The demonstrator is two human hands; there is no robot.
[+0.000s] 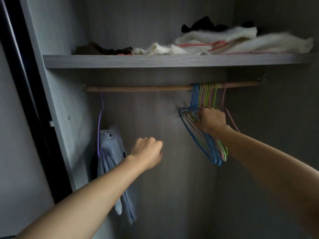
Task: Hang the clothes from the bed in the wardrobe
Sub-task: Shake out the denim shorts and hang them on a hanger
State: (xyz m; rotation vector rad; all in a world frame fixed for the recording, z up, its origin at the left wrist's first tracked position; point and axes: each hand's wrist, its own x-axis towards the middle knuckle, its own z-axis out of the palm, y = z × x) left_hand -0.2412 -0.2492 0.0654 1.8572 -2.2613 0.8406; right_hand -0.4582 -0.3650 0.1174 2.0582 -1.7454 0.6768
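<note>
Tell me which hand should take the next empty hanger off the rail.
Right. The right hand grips the bunch of empty hangers on the rail, fingers curled among their wires. The left hand is a fist holding nothing, away from them, nearer the hung blue garment.

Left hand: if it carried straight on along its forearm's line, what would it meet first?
Probably the wardrobe's back panel; nothing shows between it and the left hand. The blue garment hangs off to its left, though depth is unclear.
</note>
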